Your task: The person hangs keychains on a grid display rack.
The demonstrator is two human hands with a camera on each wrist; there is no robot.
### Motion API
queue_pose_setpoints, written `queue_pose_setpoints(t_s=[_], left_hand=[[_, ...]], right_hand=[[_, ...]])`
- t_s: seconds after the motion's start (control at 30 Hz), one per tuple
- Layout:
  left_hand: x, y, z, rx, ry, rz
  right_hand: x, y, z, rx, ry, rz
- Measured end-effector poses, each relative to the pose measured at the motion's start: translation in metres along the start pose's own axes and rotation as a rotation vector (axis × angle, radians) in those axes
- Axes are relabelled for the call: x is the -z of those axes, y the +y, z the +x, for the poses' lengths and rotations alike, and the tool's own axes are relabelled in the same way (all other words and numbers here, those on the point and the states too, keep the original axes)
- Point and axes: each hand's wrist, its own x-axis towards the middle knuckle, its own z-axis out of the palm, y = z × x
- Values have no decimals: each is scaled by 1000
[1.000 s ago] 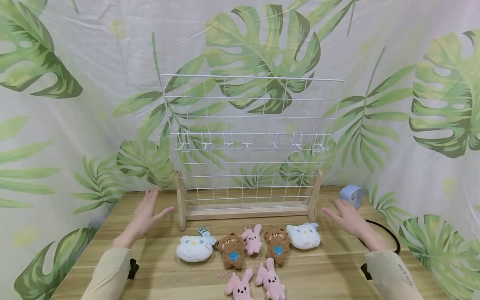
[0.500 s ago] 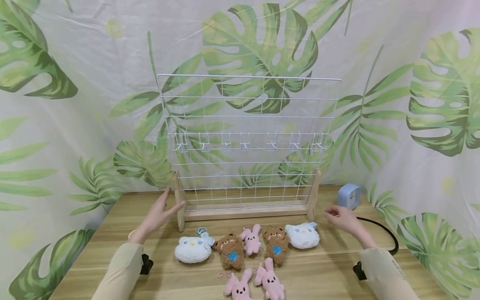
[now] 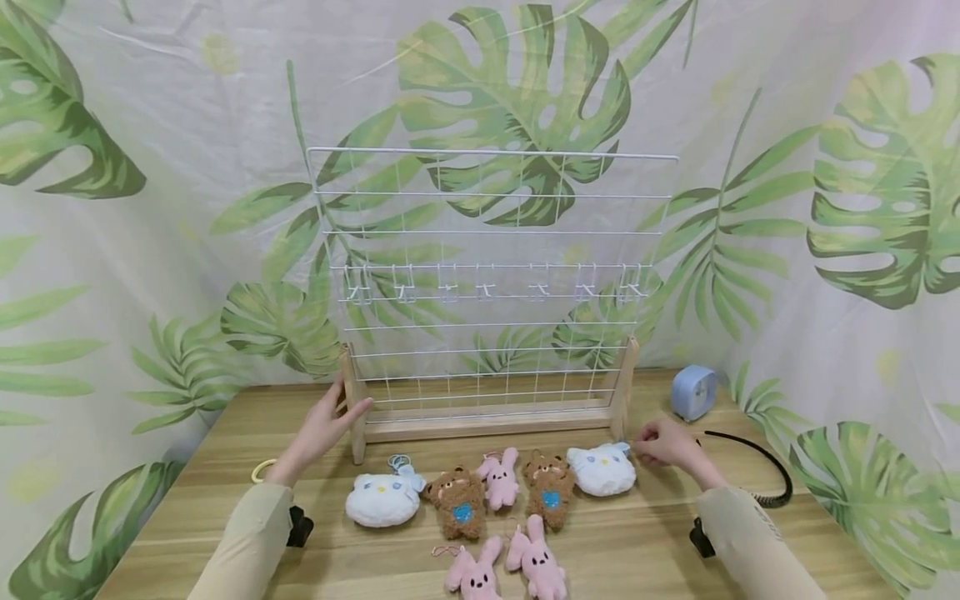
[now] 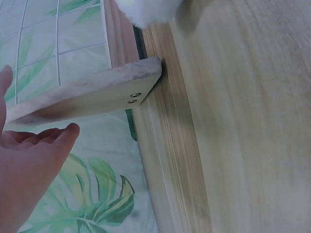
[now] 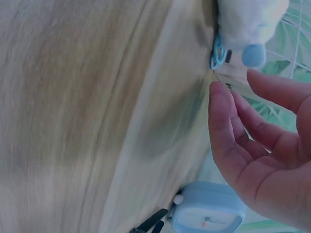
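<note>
My left hand point(image 3: 321, 435) is at the left wooden leg point(image 3: 351, 417) of a white wire grid rack point(image 3: 487, 325). In the left wrist view, the thumb is on one side of the leg and the other fingers on the opposite side, with a gap below it. My right hand point(image 3: 670, 445), fingers loosely bent and thumb apart, holds nothing. It is right beside the white plush keychain point(image 3: 602, 471) on the right, fingertips near its blue ring point(image 5: 218, 54). Another white plush keychain point(image 3: 384, 498) lies near the left leg.
Two brown bear plushes point(image 3: 459, 502) and several pink rabbit plushes point(image 3: 542, 562) lie mid-table. White hooks point(image 3: 483, 290) line the grid. A blue clock point(image 3: 693, 392) and a black band point(image 3: 768, 458) are at right; a yellow ring point(image 3: 260, 469) is by the left wrist.
My left hand has moved right to the rack's left leg. My right hand has moved left and down toward the right white plush keychain, its fingers bending. The plushes stay put.
</note>
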Motion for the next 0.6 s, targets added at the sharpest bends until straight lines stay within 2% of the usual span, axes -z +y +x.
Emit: queue_pose_setpoints(t_s=[0.2, 0.6], left_hand=[[-2, 1, 0, -14, 35, 42], [-5, 5, 0, -41, 128, 135]], right_hand=[[-8, -1, 4, -60, 3, 4], [-15, -1, 11, -96, 15, -21]])
